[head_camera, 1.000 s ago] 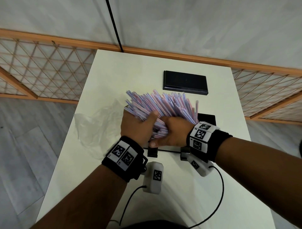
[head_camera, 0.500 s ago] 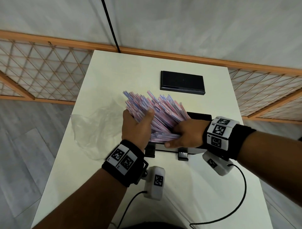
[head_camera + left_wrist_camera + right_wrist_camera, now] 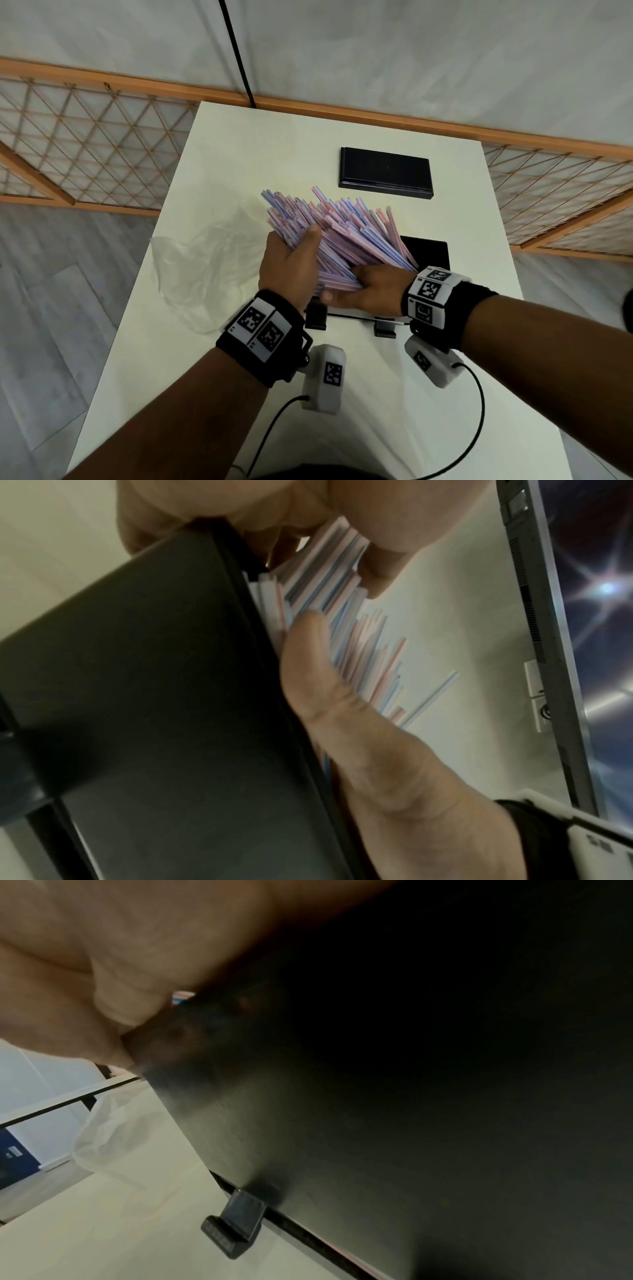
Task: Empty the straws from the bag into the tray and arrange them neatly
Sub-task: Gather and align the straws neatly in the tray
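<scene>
A thick bundle of pink, blue and white straws (image 3: 346,229) fans up and away from me over the near black tray (image 3: 433,253). My left hand (image 3: 294,260) grips the bundle from the left, thumb over the top. My right hand (image 3: 366,287) curls round the straws' near ends at the tray's front wall. In the left wrist view the straws (image 3: 329,582) lie between both hands beside the tray wall (image 3: 154,696). The right wrist view shows only a few straw ends (image 3: 181,997) past the dark tray wall (image 3: 377,1096). The tray's inside is hidden.
The empty clear plastic bag (image 3: 202,270) lies crumpled on the white table (image 3: 239,161), left of my hands. A second flat black tray (image 3: 385,173) sits farther back. Black clips (image 3: 315,317) hold the near tray's front edge. Cables trail off the near table edge.
My right hand slid right along the straws' near ends, then came back left against them. My left hand kept its grip, and the bundle fanned out a little wider.
</scene>
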`<action>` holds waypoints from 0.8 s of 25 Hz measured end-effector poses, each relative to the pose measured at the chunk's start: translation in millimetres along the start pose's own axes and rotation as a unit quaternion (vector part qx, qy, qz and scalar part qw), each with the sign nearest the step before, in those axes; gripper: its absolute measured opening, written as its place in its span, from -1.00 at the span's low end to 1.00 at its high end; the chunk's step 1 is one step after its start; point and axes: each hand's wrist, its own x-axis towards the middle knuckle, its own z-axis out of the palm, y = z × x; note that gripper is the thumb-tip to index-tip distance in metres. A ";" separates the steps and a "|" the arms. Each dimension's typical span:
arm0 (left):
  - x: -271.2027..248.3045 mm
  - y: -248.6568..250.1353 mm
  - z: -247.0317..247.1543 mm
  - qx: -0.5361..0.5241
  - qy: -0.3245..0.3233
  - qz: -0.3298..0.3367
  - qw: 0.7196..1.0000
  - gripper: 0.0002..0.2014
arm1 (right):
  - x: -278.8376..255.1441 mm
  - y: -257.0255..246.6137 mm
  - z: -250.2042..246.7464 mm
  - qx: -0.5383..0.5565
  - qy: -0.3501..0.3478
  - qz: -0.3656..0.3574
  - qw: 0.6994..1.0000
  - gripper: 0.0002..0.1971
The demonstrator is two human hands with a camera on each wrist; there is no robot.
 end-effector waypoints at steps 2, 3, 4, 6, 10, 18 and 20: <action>-0.4 1.1 -0.3 -0.001 -0.004 -0.004 1.000 -0.57 | 2.7 4.0 1.5 0.004 0.050 -0.028 0.998 -0.07; -0.8 1.6 -0.6 0.000 -0.005 -0.002 1.000 -0.59 | 1.9 4.6 1.1 -0.014 0.076 -0.027 0.997 -0.15; -0.2 0.5 -1.8 0.008 -0.004 0.003 1.000 -0.59 | 1.4 5.4 0.8 -0.048 0.094 -0.019 0.994 -0.24; -1.5 -1.4 -4.5 0.037 -0.001 0.020 0.999 -0.53 | -3.1 6.9 1.1 -0.095 0.102 -0.008 0.990 -0.26; -2.1 0.4 -12.1 0.054 -0.013 0.031 0.998 -0.25 | -26.3 18.8 -5.4 -0.081 0.164 -0.065 0.981 -0.26; -3.2 -8.8 -25.7 0.139 -0.032 0.012 0.990 -0.73 | -44.6 57.0 40.8 -0.024 0.279 -0.127 0.952 -0.75; -2.6 -10.9 -30.1 0.182 -0.029 0.032 0.982 -0.66 | -39.9 58.0 48.6 -0.007 0.303 -0.149 0.941 -0.77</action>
